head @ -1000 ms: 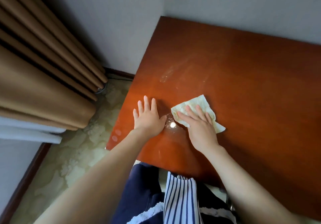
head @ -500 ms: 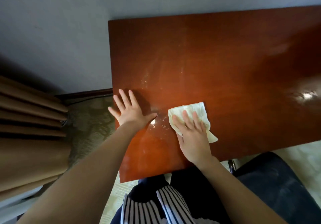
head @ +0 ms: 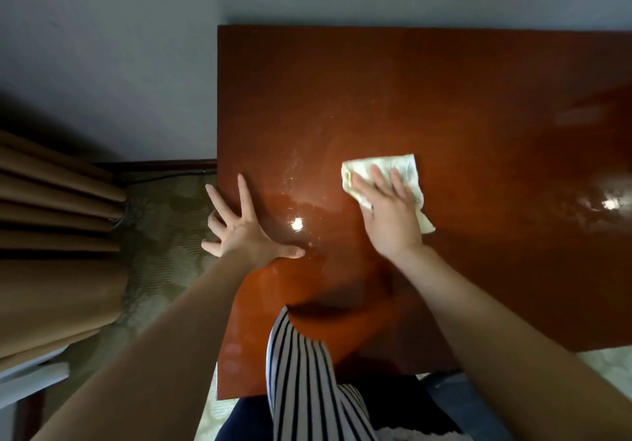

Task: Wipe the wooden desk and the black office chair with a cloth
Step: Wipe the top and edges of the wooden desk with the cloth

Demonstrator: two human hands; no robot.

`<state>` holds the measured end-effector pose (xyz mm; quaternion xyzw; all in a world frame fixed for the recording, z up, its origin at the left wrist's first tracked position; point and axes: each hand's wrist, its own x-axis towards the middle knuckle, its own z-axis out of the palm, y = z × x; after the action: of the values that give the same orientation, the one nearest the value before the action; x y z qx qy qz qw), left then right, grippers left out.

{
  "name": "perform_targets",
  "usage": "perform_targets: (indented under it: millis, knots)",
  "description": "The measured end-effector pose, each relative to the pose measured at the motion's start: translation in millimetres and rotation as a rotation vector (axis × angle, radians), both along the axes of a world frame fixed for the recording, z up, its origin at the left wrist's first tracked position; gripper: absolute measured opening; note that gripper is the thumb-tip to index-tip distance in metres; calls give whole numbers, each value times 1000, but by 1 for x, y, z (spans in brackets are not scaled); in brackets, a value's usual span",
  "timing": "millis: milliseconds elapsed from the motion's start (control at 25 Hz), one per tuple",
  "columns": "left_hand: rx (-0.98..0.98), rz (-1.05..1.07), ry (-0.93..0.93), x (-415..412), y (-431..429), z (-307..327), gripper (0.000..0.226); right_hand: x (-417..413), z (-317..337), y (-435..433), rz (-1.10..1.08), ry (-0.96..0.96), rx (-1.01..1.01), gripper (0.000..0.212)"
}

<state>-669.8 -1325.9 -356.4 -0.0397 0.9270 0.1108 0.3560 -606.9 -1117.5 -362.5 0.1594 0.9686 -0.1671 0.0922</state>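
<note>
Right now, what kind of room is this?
Probably a hotel room or bedroom, not certain: glossy wooden desk against a plain wall, pleated tan curtains, patterned carpet.

The desk (head: 444, 98) is glossy reddish-brown, the cloth (head: 403, 167) pale cream, the curtain (head: 51, 235) tan (the garment (head: 301, 372) black-and-white striped).

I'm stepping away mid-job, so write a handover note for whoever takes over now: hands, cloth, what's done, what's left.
Left hand: open, fingers spread, flat on the desk at its left edge.
Right hand: flat, pressing the cloth onto the desk.
Done: glossy patch between the hands looks wiped.
Left: pale smears above that patch, the rest of the desk, then the chair, not clearly in view.
</note>
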Motion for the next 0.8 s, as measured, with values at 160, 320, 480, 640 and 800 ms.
perform_targets:
  millis: [160,320,480,640,800]
  knots:
    - [19,13,-22,1,0,1,160,-39,1,-11,-84,-144,45,54]
    - [26,3,-18,1,-2,1,159,-29,8,-16,0,-181,93,54]
    - [49,0,-11,1,-4,2,157,7,12,-37,146,-138,75,50]
    - [109,3,14,4,-7,1,154,68,2,-64,290,27,73,49]
    - [318,53,95,8,-19,1,152,85,-9,-69,301,66,18,49]
